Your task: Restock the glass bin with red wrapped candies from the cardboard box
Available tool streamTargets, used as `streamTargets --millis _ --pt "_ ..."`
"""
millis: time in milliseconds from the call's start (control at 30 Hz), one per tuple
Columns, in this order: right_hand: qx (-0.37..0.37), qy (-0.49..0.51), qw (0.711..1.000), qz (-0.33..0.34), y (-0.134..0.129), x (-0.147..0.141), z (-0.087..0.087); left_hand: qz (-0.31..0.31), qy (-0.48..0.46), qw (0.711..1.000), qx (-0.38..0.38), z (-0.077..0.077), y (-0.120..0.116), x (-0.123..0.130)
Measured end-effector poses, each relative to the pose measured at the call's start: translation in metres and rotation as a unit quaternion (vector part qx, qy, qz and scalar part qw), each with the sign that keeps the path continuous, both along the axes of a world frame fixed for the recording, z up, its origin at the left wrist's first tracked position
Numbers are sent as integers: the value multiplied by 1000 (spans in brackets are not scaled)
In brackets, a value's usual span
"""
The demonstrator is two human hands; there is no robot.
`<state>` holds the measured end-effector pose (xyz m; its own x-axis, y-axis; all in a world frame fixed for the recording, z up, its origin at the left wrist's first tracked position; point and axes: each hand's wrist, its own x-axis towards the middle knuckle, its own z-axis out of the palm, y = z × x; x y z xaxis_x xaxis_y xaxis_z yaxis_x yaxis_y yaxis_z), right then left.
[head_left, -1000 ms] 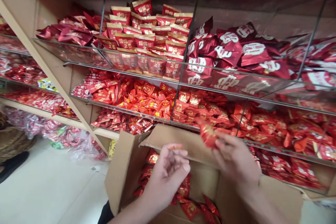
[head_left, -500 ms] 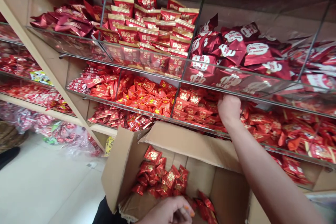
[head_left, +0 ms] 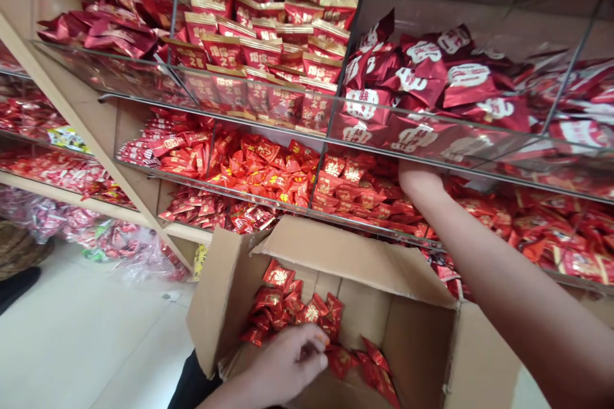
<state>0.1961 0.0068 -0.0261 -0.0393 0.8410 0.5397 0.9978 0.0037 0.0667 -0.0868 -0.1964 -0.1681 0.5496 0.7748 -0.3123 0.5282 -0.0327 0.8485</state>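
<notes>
My left hand (head_left: 290, 361) is over the cardboard box (head_left: 364, 255), its fingers loosely curled and the thumb apart from them, with nothing visible in its grasp. Close to its fingertips lies a red candy packet (head_left: 341, 361); I cannot tell whether they touch. More small red packets with gold print (head_left: 273, 303) are heaped in the box's left part, and a few (head_left: 378, 374) lie on its right. My right hand (head_left: 419, 180) reaches into a lower shelf bin, beside red packets with gold characters (head_left: 352, 172). Its fingers are hidden behind the shelf edge above.
A clear shelf lip (head_left: 268, 118) runs above the lower bins. Overhead stand gold-edged red bags (head_left: 261, 51) and dark red bags with white labels (head_left: 465, 77). A wooden upright (head_left: 81, 121) divides the shelving. Plastic bags (head_left: 129, 246) rest on the tiled floor at left.
My left hand has moved up and left over the box. The right hand has gone deeper into the bin, so its knuckles are now out of sight. The view has shifted slightly.
</notes>
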Motion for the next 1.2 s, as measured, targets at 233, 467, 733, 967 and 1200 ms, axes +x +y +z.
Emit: streamTargets --millis 233,467,733,967,1200 --pt "38 -31 998 -28 -67 -14 -10 -41 248 939 235 -48 28 -11" --pt "-108 84 917 375 -209 -78 -112 -32 292 920 259 -56 37 -2" --pt "-133 359 887 259 -242 -110 -226 -44 213 942 257 -22 36 -2" --pt "-139 716 670 137 -239 -129 -179 153 -188 970 -29 24 20 21" --pt "-139 791 589 88 -231 -123 -128 222 -396 885 -105 45 31 35"
